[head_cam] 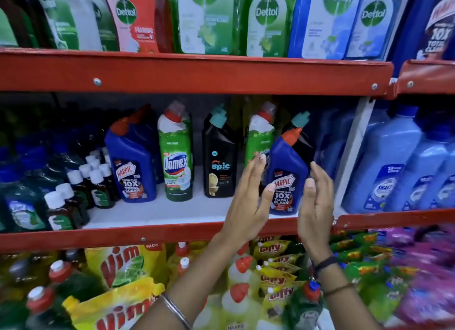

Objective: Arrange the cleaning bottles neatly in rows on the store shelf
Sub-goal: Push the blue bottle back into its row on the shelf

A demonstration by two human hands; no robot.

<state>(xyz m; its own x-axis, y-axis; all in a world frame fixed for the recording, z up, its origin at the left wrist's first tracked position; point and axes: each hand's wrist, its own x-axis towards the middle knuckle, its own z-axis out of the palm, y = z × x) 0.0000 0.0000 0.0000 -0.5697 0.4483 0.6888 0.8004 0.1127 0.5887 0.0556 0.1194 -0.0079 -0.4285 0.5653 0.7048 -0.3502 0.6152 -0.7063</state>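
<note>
Two bare hands flank a blue Harpic bottle (286, 174) standing upright near the front edge of the white middle shelf (157, 213) of a red-framed store rack. The left hand (248, 197) is spread flat with its fingers (257, 165) extended and palm turned toward the bottle; its thumb tip sits at the bottle's left side, though actual contact cannot be confirmed. The right hand (316, 199) mirrors it on the other side — open, fingers (320, 172) loosely straight, just beside the bottle's right edge. Neither hand is closed around anything.

Directly behind the left fingers stands a green Domex bottle (259, 135), partly hidden by them, and a black bottle with a teal cap (299, 123) rises behind the Harpic bottle between the two hands. Further left of the left fingers, spaced apart along the shelf, stand a black Spic bottle (219, 157), another green Domex bottle (177, 155) and a second blue Harpic bottle (133, 162); small white-capped dark bottles (81, 189) cluster beyond those. To the right of the right fingers, past the shelf upright, pale blue bottles (391, 169) fill the neighbouring bay.

Above the hands, Dettol refill packs (206, 19) line the upper shelf — below the wrists, yellow Vim pouches (123, 265) and Giffy packs (273, 249) crowd the lower one.
</note>
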